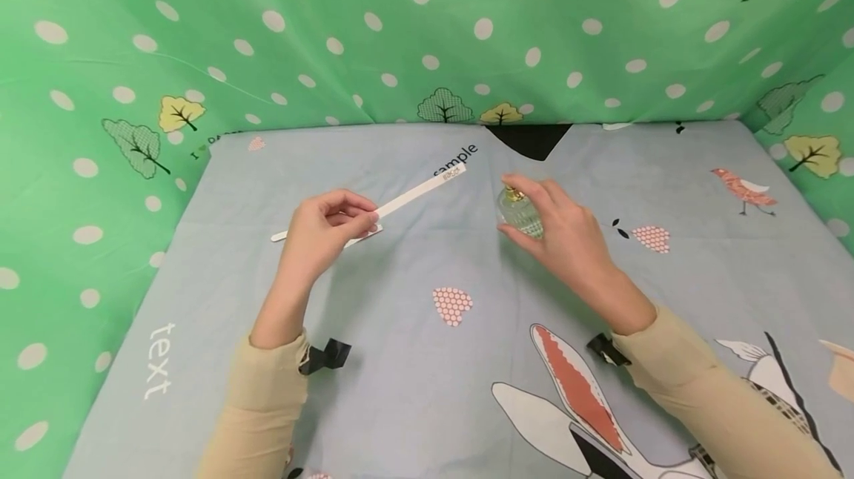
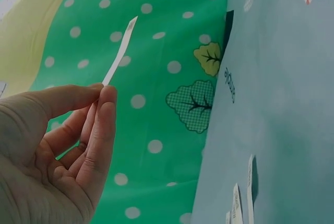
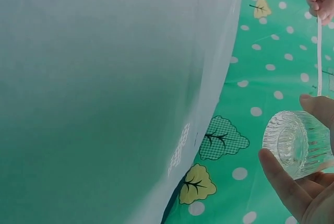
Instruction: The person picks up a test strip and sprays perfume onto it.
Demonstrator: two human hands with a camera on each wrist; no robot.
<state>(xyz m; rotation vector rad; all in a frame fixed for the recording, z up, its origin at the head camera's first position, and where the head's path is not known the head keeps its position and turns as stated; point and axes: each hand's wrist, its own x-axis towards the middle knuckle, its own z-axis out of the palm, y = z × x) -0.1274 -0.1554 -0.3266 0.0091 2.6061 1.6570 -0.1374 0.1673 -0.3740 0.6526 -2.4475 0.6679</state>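
Above the table (image 1: 414,256), near its middle: two items held, one per hand.

Item 1. Paper strip (image 1: 419,192), long, narrow, white, printed at its far tip. It is pinched near its lower end between thumb and forefinger of the left hand (image 1: 325,230), the fingers closed together on it; the free end is angled up and toward the bottle. More strips (image 2: 244,203) are seen lying flat on the cloth in the left wrist view.

Item 2. Small glass bottle (image 1: 519,213), clear, ribbed, with a gold-coloured top. It is gripped by the right hand (image 1: 563,230), fingers curled round the body, forefinger laid over the top; the ribbed base (image 3: 291,143) is shown clear of the surface in the right wrist view.

Item 3. Blue printed cloth covering the table; green dotted fabric (image 1: 427,34) hung behind and at both sides.

Handling note, as judged: the strip's free end is best kept near the bottle's top but not touching it, with the pinch held low so the upper part stays unhandled. The bottle should be kept upright and steady. Which way the top's opening faces cannot be told.
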